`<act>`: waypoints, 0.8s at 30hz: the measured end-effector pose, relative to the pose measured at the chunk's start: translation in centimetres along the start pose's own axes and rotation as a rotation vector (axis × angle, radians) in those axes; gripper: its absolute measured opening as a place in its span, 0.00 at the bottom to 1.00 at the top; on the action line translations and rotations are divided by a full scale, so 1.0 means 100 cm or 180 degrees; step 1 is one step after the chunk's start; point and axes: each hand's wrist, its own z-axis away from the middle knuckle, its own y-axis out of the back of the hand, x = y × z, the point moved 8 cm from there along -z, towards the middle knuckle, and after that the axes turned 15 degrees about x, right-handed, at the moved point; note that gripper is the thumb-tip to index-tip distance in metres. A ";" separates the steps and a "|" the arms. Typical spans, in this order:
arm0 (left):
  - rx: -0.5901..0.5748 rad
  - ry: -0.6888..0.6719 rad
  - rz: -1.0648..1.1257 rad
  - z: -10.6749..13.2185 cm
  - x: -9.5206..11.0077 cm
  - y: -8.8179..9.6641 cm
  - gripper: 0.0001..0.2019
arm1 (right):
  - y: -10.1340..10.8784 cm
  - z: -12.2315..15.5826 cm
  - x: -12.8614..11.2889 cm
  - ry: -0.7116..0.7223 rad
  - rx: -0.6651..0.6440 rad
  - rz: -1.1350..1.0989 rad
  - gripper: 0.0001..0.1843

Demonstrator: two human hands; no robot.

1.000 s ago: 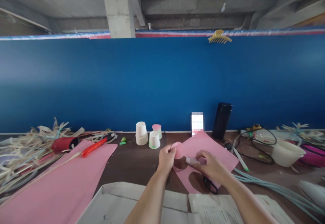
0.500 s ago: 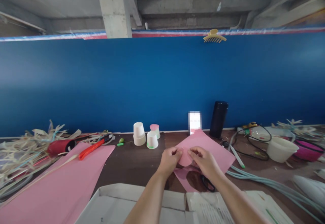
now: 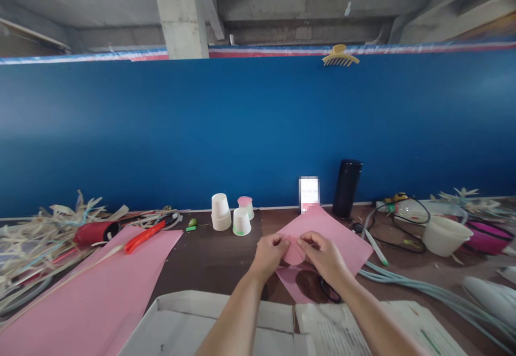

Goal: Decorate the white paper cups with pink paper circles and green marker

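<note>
Between my two hands is a small rounded piece of pink paper (image 3: 294, 255). My left hand (image 3: 269, 256) pinches its left edge with thumb and index finger. On the other edge, my right hand (image 3: 322, 254) has the same kind of pinch. Below and behind lies a larger pink sheet (image 3: 342, 235) with a round hole cut near its front corner. Black scissor handles (image 3: 329, 291) show partly beside my right wrist; the blades are hidden.
White paper cups (image 3: 242, 222) stand upside down left of my hands, one topped with pink. A black cylinder (image 3: 347, 189) stands against the blue partition (image 3: 250, 130). Another pink sheet (image 3: 97, 286) carries a red-handled tool (image 3: 145, 236). Pale cables (image 3: 419, 286) and a white cup (image 3: 447, 236) are right.
The small pink piece has tilted and narrowed between my fingers, its rounded lower edge now showing more clearly. Both hands stay nearly in place, still pinching.
</note>
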 end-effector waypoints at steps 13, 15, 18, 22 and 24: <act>-0.0223 0.0286 0.0226 0.005 0.002 -0.007 0.17 | 0.004 -0.001 0.000 0.0114 0.0097 0.0200 0.16; -0.0245 0.0218 0.0214 0.006 0.005 -0.007 0.17 | 0.005 -0.001 0.001 0.0142 0.0113 0.0203 0.15; -0.0275 0.0190 0.0195 0.006 0.005 -0.007 0.17 | 0.005 -0.002 0.002 0.0149 0.0129 0.0211 0.15; -0.0282 0.0116 0.0155 0.005 0.006 -0.007 0.16 | 0.005 -0.001 0.001 0.0136 0.0119 0.0244 0.15; -0.0270 0.0042 0.0105 0.005 0.007 -0.006 0.16 | 0.006 0.000 0.000 0.0143 0.0111 0.0280 0.15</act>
